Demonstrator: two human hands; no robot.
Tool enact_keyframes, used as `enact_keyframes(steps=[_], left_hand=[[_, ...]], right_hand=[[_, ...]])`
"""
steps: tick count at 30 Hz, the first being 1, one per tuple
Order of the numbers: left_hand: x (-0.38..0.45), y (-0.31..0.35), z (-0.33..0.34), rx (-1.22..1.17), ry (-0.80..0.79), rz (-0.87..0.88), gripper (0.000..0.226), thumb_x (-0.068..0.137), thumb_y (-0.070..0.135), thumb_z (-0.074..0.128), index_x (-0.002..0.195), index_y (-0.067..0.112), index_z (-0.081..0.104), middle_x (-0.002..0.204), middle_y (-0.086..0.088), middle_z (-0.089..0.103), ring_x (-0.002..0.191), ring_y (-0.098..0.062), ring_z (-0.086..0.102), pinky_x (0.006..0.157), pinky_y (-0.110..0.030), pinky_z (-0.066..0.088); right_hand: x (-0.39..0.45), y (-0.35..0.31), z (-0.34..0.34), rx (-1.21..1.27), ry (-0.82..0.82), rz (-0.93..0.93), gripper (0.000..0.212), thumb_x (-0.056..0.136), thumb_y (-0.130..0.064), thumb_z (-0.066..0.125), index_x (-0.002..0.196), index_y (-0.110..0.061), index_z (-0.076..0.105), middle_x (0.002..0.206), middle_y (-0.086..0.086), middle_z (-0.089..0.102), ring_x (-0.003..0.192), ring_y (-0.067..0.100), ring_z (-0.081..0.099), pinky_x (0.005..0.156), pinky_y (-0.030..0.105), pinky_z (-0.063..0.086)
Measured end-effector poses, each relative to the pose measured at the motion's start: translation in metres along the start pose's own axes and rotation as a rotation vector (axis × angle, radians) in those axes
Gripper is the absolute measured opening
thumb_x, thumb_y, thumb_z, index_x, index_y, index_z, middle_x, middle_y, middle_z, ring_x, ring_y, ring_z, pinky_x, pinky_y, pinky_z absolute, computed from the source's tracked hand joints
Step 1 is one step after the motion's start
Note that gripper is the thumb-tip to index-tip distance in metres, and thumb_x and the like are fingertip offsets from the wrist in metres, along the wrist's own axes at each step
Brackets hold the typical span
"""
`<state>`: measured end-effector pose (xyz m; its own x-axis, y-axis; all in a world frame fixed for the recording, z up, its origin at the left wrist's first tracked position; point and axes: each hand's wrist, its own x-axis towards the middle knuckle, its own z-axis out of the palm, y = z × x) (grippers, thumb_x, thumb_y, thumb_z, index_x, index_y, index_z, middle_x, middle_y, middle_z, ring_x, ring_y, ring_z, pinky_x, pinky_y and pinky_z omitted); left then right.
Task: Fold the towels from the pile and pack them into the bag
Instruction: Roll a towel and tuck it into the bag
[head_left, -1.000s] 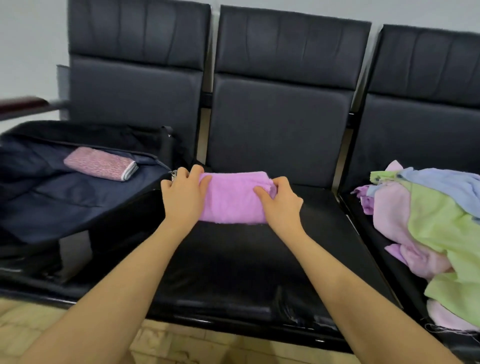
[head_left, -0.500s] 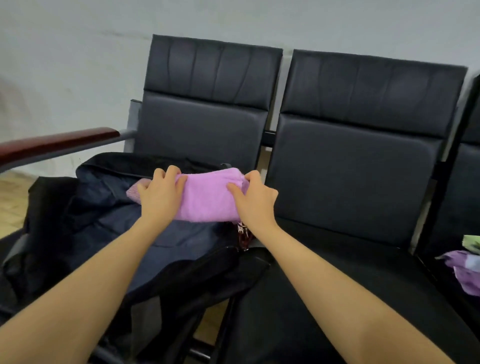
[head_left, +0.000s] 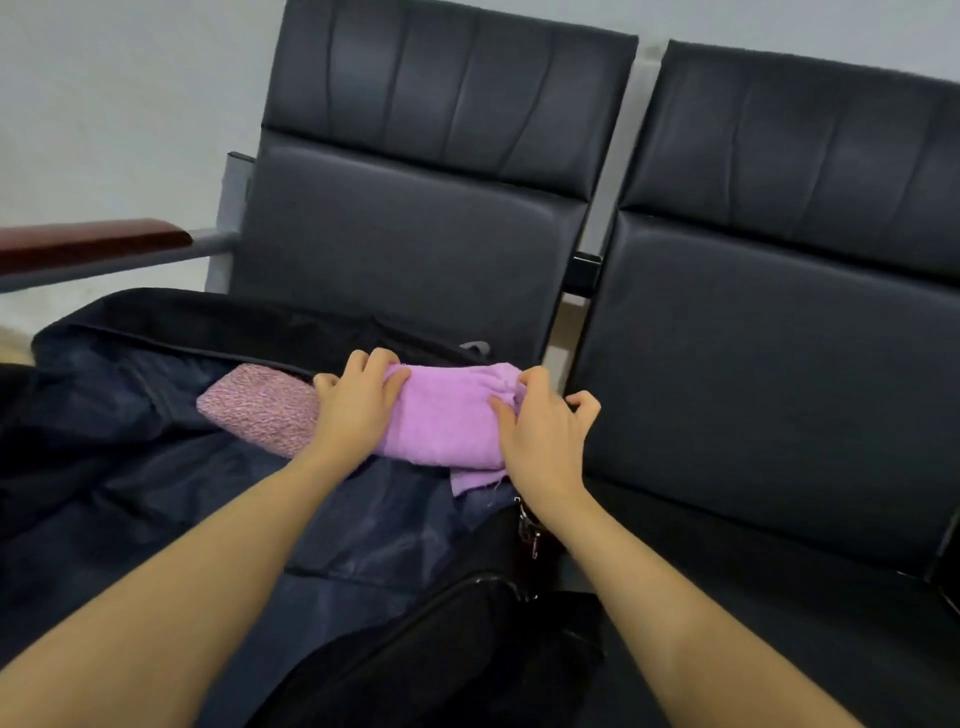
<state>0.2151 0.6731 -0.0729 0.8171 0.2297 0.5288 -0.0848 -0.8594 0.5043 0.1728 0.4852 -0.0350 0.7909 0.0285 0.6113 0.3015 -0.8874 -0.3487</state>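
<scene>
fingers (head_left: 387, 366) curled on lilac towel (head_left: 447, 421) — over bag (head_left: 156, 467)

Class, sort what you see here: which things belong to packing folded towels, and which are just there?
Part of the job: purple towel, pink towel, bag, left hand, right hand.

Just there: chairs, armrest, wall.

Lilac towel (head_left: 447, 421): soft terry cloth, matt, fuzzy nap.
Speckled pink towel (head_left: 260, 410): rougher woven cloth, matt, mottled pink and white.
Bag (head_left: 130, 467): thin navy lining with a faint sheen, creased; black matt fabric shell.
Zip pull (head_left: 527, 530): shiny metal.
Chairs (head_left: 415, 234): black leather-like padding, smooth, dull gloss.
Armrest (head_left: 88, 244): reddish polished wood on grey metal.
</scene>
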Motion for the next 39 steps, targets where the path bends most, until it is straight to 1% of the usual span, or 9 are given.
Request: enact_keyframes(steps=[4, 8, 13, 17, 20, 23, 25, 32, 39], left_hand=[[0.015, 0.002, 0.017, -0.066, 0.01, 0.031, 0.027, 0.101, 0.031, 0.041, 0.116, 0.013, 0.055, 0.114, -0.008, 0.053, 0.105, -0.029, 0.05, 0.088, -0.036, 0.023], [0.014, -0.025, 0.029, 0.064, -0.085, 0.049, 0.029, 0.1, 0.035, 0.041, 0.114, 0.014, 0.057, 0.109, -0.008, 0.054, 0.105, -0.029, 0.051, 0.085, -0.038, 0.024], [-0.008, -0.057, 0.045, 0.168, -0.15, 0.132, 0.059, 0.084, 0.054, 0.025, 0.097, 0.014, 0.066, 0.091, -0.011, 0.059, 0.084, -0.033, 0.057, 0.074, -0.039, 0.024], [-0.005, -0.048, 0.041, 0.254, 0.016, 0.198, 0.024, 0.083, 0.032, 0.063, 0.093, 0.012, 0.071, 0.094, -0.014, 0.059, 0.085, -0.034, 0.052, 0.073, -0.042, 0.037], [-0.01, -0.042, 0.034, 0.165, 0.158, 0.458, 0.031, 0.087, 0.03, 0.047, 0.095, 0.01, 0.07, 0.099, -0.009, 0.064, 0.093, -0.025, 0.051, 0.076, -0.036, 0.034], [-0.028, -0.042, 0.036, 0.181, -0.208, 0.511, 0.08, 0.096, 0.056, 0.001, 0.126, 0.01, 0.06, 0.131, -0.011, 0.057, 0.122, -0.025, 0.052, 0.101, -0.033, 0.029], [-0.033, -0.047, 0.038, 0.265, -0.379, 0.355, 0.106, 0.075, 0.068, -0.028, 0.149, 0.019, 0.03, 0.156, -0.001, 0.026, 0.145, -0.018, 0.02, 0.117, -0.034, 0.009], [-0.025, -0.047, 0.04, 0.43, -0.464, 0.16, 0.102, 0.062, 0.058, -0.024, 0.153, 0.027, 0.012, 0.16, 0.005, 0.01, 0.148, -0.019, 0.006, 0.116, -0.035, -0.004], [-0.024, -0.03, 0.003, 0.52, -0.531, 0.203, 0.06, 0.099, 0.052, 0.01, 0.153, 0.025, 0.013, 0.161, 0.001, 0.005, 0.148, -0.02, 0.002, 0.117, -0.038, -0.003]], right_hand=[[0.014, 0.009, 0.008, 0.0, 0.067, -0.025, 0.017, 0.096, -0.032, 0.051, 0.099, -0.017, 0.044, 0.082, -0.003, 0.064, 0.08, 0.02, 0.056, 0.093, 0.032, 0.018], [0.015, 0.0, 0.017, -0.231, -0.057, -0.046, 0.024, 0.097, -0.039, 0.045, 0.106, -0.017, 0.047, 0.09, -0.003, 0.055, 0.099, 0.021, 0.048, 0.09, 0.035, 0.015], [0.0, -0.005, 0.041, -0.362, -0.151, -0.044, 0.027, 0.093, -0.042, 0.048, 0.108, -0.019, 0.053, 0.101, -0.001, 0.06, 0.102, 0.022, 0.042, 0.085, 0.036, 0.015], [-0.007, 0.005, 0.053, -0.367, 0.01, -0.171, 0.047, 0.07, -0.035, 0.074, 0.114, -0.024, 0.063, 0.115, 0.002, 0.062, 0.099, 0.025, 0.052, 0.088, 0.041, 0.034], [-0.003, 0.013, 0.049, -0.398, -0.063, -0.317, 0.037, 0.084, -0.037, 0.041, 0.097, -0.03, 0.075, 0.121, -0.004, 0.066, 0.118, 0.022, 0.056, 0.094, 0.041, 0.023], [-0.004, 0.014, 0.048, -0.41, -0.321, -0.283, 0.073, 0.086, -0.051, 0.002, 0.132, -0.033, 0.057, 0.149, -0.01, 0.04, 0.143, 0.015, 0.028, 0.106, 0.047, -0.002], [-0.007, 0.022, 0.052, -0.403, -0.465, -0.247, 0.083, 0.081, -0.059, -0.012, 0.149, -0.033, 0.028, 0.16, -0.012, 0.013, 0.148, 0.011, 0.001, 0.106, 0.045, -0.019], [-0.006, 0.027, 0.061, -0.357, -0.662, -0.107, 0.053, 0.1, -0.052, 0.012, 0.152, -0.039, 0.01, 0.161, -0.013, 0.001, 0.147, 0.011, -0.009, 0.113, 0.046, -0.018], [-0.004, 0.022, 0.047, -0.322, -0.635, -0.125, 0.056, 0.1, -0.055, 0.013, 0.152, -0.037, 0.013, 0.161, -0.011, 0.003, 0.148, 0.011, -0.007, 0.114, 0.046, -0.016]])
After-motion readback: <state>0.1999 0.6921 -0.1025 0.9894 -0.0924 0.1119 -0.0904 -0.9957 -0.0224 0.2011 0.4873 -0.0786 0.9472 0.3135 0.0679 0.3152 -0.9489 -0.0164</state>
